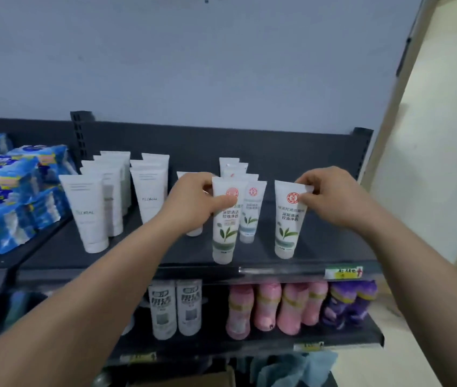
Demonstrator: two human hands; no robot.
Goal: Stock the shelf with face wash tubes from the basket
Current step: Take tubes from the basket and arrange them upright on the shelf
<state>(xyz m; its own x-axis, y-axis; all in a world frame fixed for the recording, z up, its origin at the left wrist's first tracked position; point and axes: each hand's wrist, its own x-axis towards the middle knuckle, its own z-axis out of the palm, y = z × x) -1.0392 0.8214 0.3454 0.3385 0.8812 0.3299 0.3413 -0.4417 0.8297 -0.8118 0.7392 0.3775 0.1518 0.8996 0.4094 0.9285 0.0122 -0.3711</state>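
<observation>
Two white face wash tubes with green leaves and red seals stand cap-down on the dark top shelf [319, 247]. My left hand [193, 199] grips the upper end of the left tube [225, 227], at the front of a row of like tubes [251, 216]. My right hand [330, 196] pinches the top of the right tube [287, 227], which stands alone further right. Plain white tubes [90, 210] stand in rows at the left. No basket is in view.
Blue wrapped packs [3, 191] are stacked on the shelf's left. The lower shelf holds white bottles [175, 308], pink bottles [274, 308] and purple ones [353, 300]. A cardboard box [193, 379] and blue cloth [297, 367] lie below. An aisle floor opens at the right.
</observation>
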